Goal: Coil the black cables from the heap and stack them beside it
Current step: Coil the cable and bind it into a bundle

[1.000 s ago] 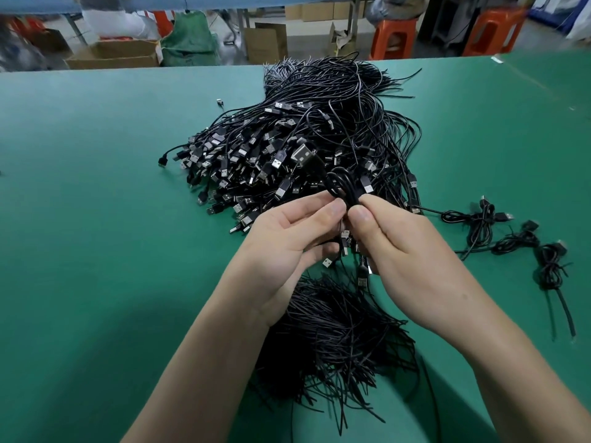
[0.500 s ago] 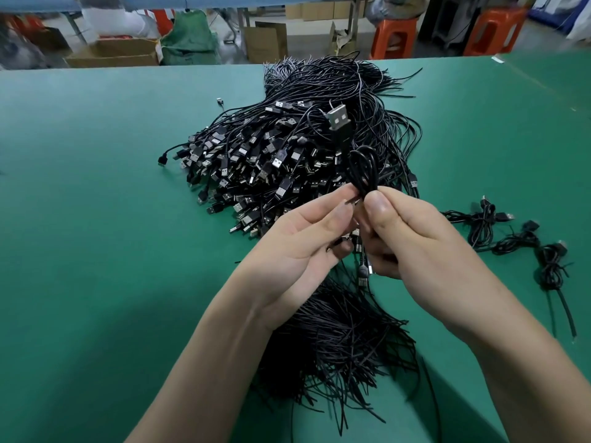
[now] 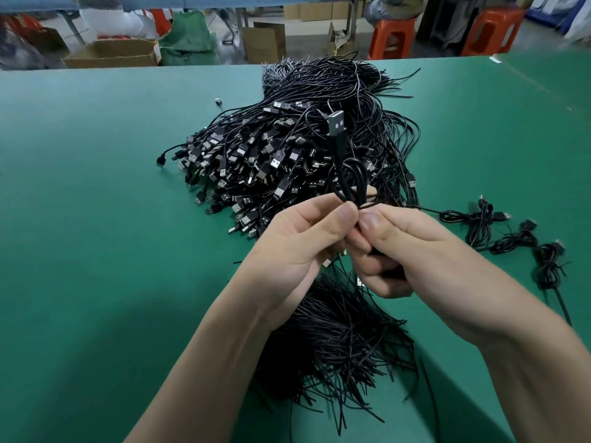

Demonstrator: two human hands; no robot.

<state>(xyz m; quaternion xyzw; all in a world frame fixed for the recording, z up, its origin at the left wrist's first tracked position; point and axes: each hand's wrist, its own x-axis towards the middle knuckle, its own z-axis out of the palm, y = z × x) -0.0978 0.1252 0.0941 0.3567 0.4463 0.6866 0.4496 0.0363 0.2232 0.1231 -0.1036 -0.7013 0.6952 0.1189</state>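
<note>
While pinching the looped cable [image 3: 350, 183] above the near edge of the heap [image 3: 256, 161] — left hand [image 3: 303, 247] and right hand [image 3: 409, 254] both closed on its lower end — treat as light, limp, springy; hold at the gathered loops, not the stiff plug [image 3: 336, 123], or lose the coil.

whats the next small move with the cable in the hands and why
Probably wind the free plug end around the middle of the coil to bind it. The left hand and right hand both pinch the coil at its base, but the plug end sticks up loose above the loops, while the finished coils lying to the right look bound at the middle.
</note>
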